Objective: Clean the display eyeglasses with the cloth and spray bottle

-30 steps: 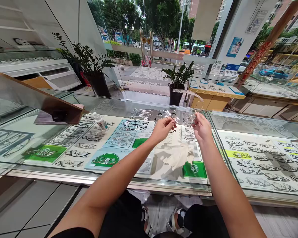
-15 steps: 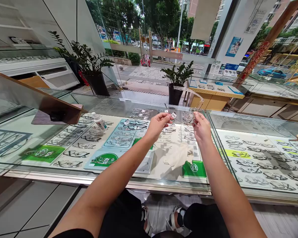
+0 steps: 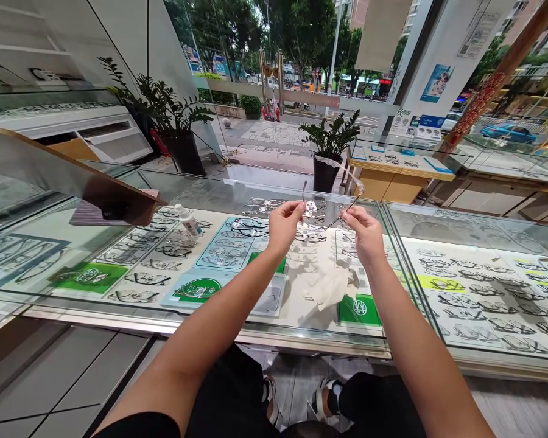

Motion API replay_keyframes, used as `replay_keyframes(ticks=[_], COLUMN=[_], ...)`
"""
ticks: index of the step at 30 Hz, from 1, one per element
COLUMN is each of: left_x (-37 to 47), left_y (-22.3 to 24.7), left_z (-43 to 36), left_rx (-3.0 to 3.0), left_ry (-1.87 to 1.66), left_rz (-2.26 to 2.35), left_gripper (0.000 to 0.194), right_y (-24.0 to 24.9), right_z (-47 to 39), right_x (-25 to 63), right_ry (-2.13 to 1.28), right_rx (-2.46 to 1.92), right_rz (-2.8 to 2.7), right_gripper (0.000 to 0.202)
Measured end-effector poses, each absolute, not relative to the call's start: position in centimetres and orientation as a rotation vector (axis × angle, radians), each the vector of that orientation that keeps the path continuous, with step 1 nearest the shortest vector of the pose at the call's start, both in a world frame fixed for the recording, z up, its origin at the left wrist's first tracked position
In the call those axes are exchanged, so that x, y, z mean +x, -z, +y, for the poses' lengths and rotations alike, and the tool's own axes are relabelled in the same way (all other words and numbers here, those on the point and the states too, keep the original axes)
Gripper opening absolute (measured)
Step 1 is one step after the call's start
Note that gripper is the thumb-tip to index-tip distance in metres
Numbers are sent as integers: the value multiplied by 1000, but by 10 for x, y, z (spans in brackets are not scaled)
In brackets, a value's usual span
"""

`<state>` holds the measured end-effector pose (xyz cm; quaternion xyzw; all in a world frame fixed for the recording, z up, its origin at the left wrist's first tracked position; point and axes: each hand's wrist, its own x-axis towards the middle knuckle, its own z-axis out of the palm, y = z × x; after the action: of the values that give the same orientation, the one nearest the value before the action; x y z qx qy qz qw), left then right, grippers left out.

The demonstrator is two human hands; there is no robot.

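Both hands pinched on the clear glasses point(image 3: 322, 210), left hand point(image 3: 285, 225) and right hand point(image 3: 365, 231) at opposite ends, frame running crosswise above the worktop's point(image 3: 210, 194) far edge.

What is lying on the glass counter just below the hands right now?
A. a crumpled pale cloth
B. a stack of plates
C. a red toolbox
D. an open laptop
A. A crumpled pale cloth lies on the glass counter below the left hand and right hand, which both grip the pair of glasses above it.
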<state>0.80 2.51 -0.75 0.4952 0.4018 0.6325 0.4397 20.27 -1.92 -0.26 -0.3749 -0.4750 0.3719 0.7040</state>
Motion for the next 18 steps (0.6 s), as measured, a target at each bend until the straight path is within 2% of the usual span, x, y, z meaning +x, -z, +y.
replay_keyframes(ticks=[8,18], left_x=[9,8], left_y=[8,1], left_z=[23,11], left_rx=[1550,1665], left_ry=[-1305,-1009], left_rz=[870,669], left_gripper=[72,88], right_y=[5,5], right_z=[-20,-22], right_x=[200,195], right_ry=[-837,-975], right_rx=[-855,-902], right_rz=[-1161,-1139], right_gripper=[17,20])
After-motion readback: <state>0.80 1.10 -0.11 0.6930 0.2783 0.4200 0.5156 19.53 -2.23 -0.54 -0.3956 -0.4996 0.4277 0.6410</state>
